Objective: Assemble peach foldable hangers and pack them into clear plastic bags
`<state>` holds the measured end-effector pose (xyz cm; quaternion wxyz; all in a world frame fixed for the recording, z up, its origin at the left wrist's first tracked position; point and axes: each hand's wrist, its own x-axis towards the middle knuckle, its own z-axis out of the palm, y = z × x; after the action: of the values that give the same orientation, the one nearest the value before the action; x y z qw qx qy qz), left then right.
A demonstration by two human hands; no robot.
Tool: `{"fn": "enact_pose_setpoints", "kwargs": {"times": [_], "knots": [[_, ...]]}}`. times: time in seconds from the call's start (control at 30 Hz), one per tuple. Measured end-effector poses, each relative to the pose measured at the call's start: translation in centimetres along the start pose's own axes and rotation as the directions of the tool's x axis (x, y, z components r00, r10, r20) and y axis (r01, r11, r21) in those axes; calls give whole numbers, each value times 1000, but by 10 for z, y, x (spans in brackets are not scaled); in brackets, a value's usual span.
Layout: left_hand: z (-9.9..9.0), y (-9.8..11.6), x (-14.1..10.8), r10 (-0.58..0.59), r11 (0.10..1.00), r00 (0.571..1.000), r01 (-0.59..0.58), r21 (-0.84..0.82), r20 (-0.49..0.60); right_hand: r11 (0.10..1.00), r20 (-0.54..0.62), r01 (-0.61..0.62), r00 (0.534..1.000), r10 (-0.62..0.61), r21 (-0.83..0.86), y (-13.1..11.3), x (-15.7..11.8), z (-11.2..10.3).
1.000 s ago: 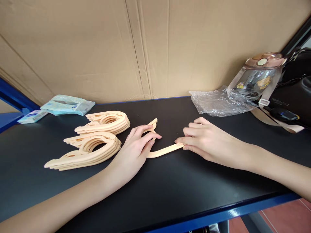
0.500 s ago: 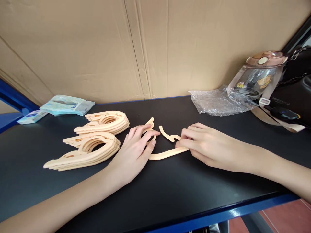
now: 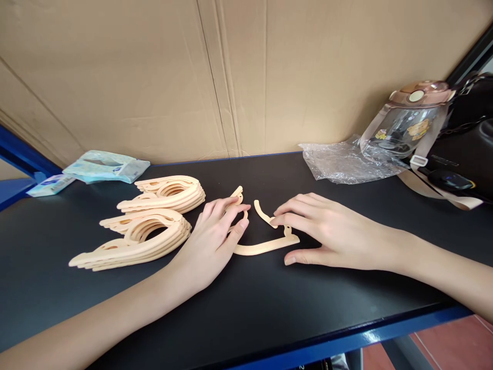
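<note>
A beige plastic hanger (image 3: 265, 247) lies on the black tabletop between my hands, with its curved hook (image 3: 262, 213) pointing to the back. My left hand (image 3: 216, 234) rests over the hanger's left part, fingers stretched and thumb apart, hiding some of it. On the other side, my right hand (image 3: 323, 226) is open above the hanger's right end. Its fingertips are at the base of the hook and its thumb is spread toward the front. Two stacks of matching folded hangers (image 3: 175, 241) lie left of my left hand.
At the back left is a pale blue soft packet (image 3: 108, 172). A crumpled clear plastic bag (image 3: 346, 164) lies at the back right, beside a clear bottle with a strap (image 3: 412, 123) and a black bag (image 3: 470, 144). A cardboard wall (image 3: 154, 77) rises behind the table.
The right hand's fingers have let go of the hanger's right end and spread apart, uncovering that end. My left hand stays nearly in place.
</note>
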<state>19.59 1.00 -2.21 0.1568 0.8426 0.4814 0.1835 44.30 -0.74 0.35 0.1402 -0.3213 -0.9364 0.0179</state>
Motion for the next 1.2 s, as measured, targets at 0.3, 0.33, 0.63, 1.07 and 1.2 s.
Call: {"fn": "enact_pose_setpoints", "kwargs": {"times": [0.3,0.33,0.63,1.07,1.2], "knots": [[1,0,0,-34,999,999,33,-40,-36,995,73,49,996,-56,82,-4,-1,-3],[1,0,0,-38,997,998,35,-65,-45,994,83,54,995,-62,96,-5,-1,-4],[-4,1,3,-109,933,991,74,-353,-78,987,83,68,993,-81,148,-6,1,0],[-1,-4,6,6,896,995,-50,-441,-101,999,53,20,998,-19,-31,6,0,7],[-2,-2,6,-1,896,996,-38,-443,-87,990,-23,-37,999,35,-135,10,1,10]]}}
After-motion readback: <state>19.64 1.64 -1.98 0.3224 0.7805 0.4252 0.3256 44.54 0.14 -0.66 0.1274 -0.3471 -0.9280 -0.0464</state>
